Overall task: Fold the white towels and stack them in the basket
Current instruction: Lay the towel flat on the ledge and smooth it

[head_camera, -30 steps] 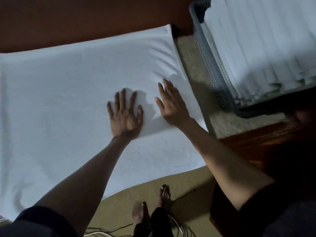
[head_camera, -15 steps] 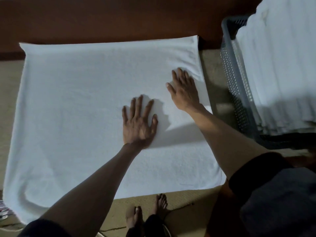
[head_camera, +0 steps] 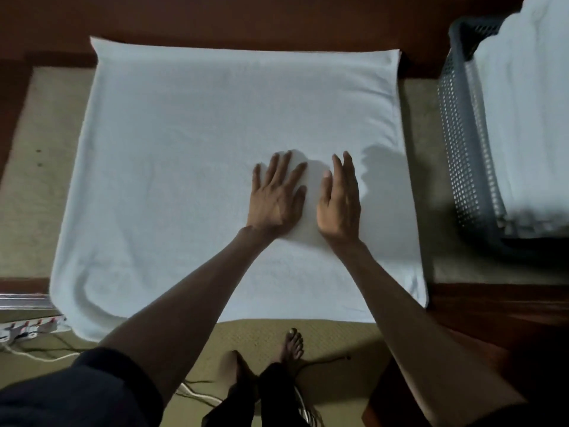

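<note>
Our left hand, fingers spread, and right hand, fingers together, press the white towel; seemingly soft and limp, best pinched at its three-o'clock corners.

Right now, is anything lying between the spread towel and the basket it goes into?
Nothing visible does. Only a bare strip of mat separates the towel from the basket on its right. The basket already holds white towels piled above its rim.
</note>
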